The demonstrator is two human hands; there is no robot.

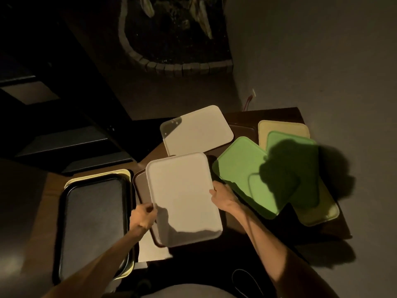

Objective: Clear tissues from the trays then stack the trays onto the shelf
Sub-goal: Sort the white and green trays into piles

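Note:
A white tray is held flat in front of me, my left hand gripping its left edge and my right hand its right edge. Beneath it peeks a brown tray. Another white tray lies further back on the brown table. To the right, green trays overlap yellow trays, partly in shadow. At the left a black tray sits on top of a pale yellow tray. No tissue shows on the trays.
Dark shelving stands at the back left. A brick-edged planter lies beyond the table. A white sheet shows under the held tray. Grey floor surrounds the table on the right.

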